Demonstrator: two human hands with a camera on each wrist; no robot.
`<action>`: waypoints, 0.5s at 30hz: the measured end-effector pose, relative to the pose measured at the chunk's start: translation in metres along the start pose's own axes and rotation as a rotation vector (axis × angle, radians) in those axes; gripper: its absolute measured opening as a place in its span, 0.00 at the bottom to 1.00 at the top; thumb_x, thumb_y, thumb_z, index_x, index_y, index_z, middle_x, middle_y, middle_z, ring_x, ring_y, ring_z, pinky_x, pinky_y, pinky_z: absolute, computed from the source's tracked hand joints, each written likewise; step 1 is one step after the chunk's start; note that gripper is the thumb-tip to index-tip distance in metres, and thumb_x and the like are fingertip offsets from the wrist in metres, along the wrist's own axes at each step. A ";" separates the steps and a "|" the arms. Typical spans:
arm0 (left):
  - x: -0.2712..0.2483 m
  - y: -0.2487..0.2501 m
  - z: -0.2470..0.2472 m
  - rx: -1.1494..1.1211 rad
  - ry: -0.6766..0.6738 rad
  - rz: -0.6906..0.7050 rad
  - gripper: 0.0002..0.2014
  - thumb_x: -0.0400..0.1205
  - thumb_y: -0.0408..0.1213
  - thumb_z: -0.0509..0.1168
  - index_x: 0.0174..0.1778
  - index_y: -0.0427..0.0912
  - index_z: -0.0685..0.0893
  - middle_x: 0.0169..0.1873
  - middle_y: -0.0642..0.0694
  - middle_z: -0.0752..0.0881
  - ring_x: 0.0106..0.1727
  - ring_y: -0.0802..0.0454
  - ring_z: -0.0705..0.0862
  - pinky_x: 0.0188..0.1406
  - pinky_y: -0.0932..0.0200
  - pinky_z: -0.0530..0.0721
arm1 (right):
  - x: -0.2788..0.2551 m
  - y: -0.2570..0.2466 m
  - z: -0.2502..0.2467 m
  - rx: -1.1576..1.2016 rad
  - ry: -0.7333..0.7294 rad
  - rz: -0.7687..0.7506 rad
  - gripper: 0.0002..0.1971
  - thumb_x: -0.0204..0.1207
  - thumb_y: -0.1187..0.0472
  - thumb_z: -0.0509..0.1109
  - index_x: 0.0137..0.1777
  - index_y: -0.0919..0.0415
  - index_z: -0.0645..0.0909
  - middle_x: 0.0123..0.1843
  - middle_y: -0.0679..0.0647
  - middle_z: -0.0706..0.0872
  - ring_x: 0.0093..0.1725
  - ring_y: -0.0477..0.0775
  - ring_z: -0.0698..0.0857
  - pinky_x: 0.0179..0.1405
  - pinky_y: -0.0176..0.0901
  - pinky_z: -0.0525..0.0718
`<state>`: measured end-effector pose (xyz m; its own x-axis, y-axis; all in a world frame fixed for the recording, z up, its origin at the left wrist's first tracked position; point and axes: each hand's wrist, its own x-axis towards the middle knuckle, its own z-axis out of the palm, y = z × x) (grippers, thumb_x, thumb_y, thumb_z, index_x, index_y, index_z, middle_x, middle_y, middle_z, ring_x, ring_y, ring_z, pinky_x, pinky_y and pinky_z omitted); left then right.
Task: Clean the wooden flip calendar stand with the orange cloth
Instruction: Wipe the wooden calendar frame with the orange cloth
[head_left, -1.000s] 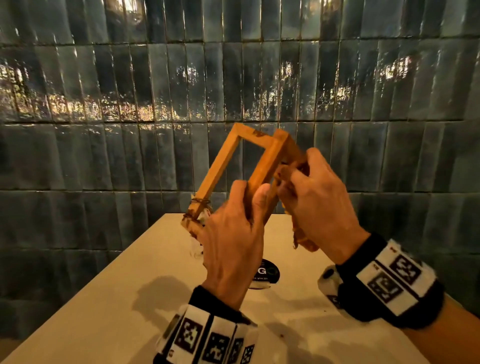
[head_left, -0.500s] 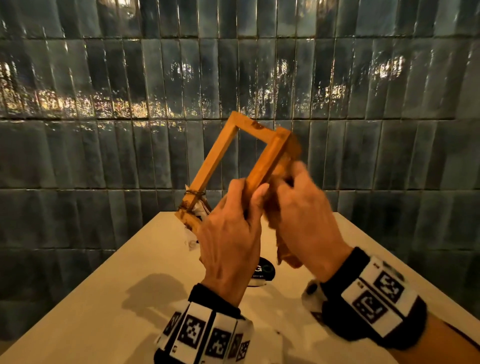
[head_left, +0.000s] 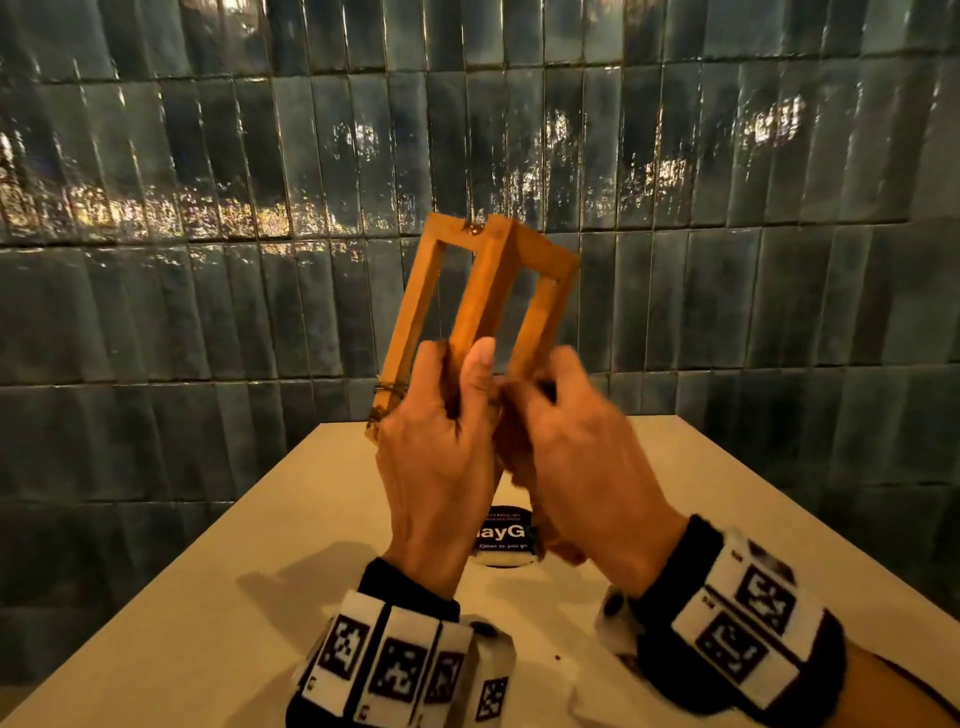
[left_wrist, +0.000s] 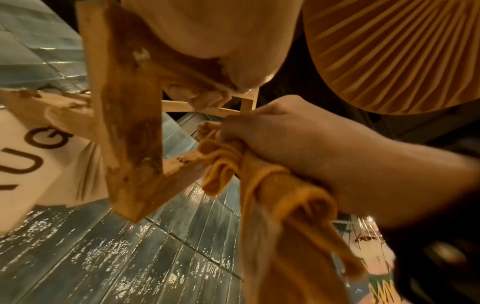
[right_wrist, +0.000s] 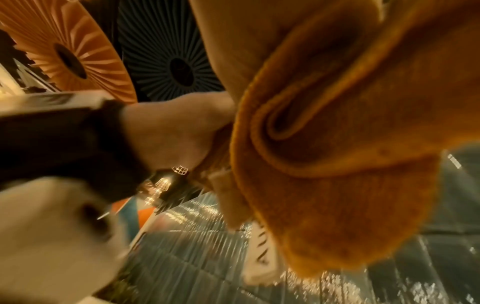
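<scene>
We find the hinged wooden flip calendar stand of two open rectangular frames (head_left: 480, 306) held upright in the air above the pale counter (head_left: 218, 597), in front of a dark glazed tile wall (head_left: 208, 260). Our left hand (head_left: 441, 467) has its grip clamped on the lower part of the middle upright, thumb up along the wood. Our right hand (head_left: 582, 467) has its grip closed on the bunched orange terry cloth (left_wrist: 259, 179), pressing it against the lower end of the right-hand frame; the loose end of the cloth hangs below the hand. In the left wrist view, white lettered cards (left_wrist: 31, 160) hang from the stand's far side, and the wood shows dark blotches near the joints.

We judge the wipe to be under way on one bar, with most faces yet to be covered.

Risks noted. The two frames join at a small metal hinge (head_left: 474, 232); sideways pressure from the cloth could fold them or strain that joint. The one-handed hold sits low, so a hard stroke could twist the stand out of it. The trailing cloth could catch the hanging cards or the twine binding (head_left: 387, 395). A round black label (head_left: 504, 535) lies on the counter beneath the hands.
</scene>
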<state>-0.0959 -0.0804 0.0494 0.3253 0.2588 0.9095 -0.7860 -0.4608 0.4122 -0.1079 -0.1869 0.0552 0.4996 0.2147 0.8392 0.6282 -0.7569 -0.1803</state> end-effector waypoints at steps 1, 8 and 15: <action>0.001 0.002 -0.001 -0.029 0.009 -0.018 0.07 0.83 0.50 0.56 0.39 0.56 0.73 0.22 0.55 0.73 0.24 0.60 0.77 0.20 0.73 0.73 | -0.007 -0.004 0.004 -0.028 -0.049 -0.026 0.09 0.77 0.58 0.68 0.55 0.57 0.77 0.50 0.50 0.76 0.35 0.42 0.78 0.33 0.29 0.83; 0.004 -0.002 -0.002 -0.127 0.042 -0.099 0.06 0.79 0.51 0.55 0.41 0.57 0.72 0.25 0.60 0.78 0.27 0.63 0.79 0.24 0.75 0.76 | -0.012 -0.015 0.004 -0.097 -0.185 -0.030 0.13 0.76 0.62 0.66 0.60 0.62 0.76 0.55 0.57 0.75 0.43 0.54 0.75 0.39 0.50 0.80; 0.000 -0.001 0.000 -0.067 0.009 0.013 0.05 0.81 0.55 0.56 0.41 0.63 0.72 0.35 0.58 0.81 0.27 0.59 0.80 0.26 0.70 0.79 | -0.005 -0.021 0.002 -0.156 -0.139 0.013 0.11 0.79 0.66 0.60 0.59 0.66 0.73 0.54 0.59 0.74 0.42 0.52 0.66 0.36 0.45 0.70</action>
<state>-0.0947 -0.0799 0.0488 0.3103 0.2613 0.9140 -0.8238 -0.4060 0.3957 -0.1226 -0.1706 0.0541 0.5912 0.2788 0.7568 0.5262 -0.8444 -0.1000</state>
